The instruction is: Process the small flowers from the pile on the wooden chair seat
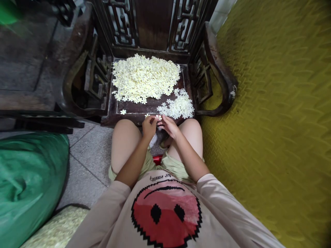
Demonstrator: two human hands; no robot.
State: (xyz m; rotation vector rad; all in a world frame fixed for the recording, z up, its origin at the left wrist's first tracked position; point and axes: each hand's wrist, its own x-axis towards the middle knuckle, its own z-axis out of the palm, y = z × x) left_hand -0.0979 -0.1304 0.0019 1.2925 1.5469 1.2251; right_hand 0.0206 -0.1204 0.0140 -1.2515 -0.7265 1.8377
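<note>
A large heap of pale yellow flowers (144, 77) covers much of the dark wooden chair seat (134, 107). To its lower right lies a smaller heap of whiter flowers (179, 105). One loose flower (123, 112) rests near the seat's front left. Just over the front edge, my left hand (149, 126) is closed, its fingertips at a small white flower (158, 117). My right hand (169, 126) is beside it, fingertips near the same flower; whether they hold anything is too small to tell. Another flower (147, 115) shows at the edge above my left hand.
Curved armrests (223, 100) flank the seat, below a carved chair back (154, 26). A yellow textured surface (271, 120) fills the right side. At left are a dark wooden table (23, 65), a green bag (31, 182) and a mass of pale flowers (60, 229) below.
</note>
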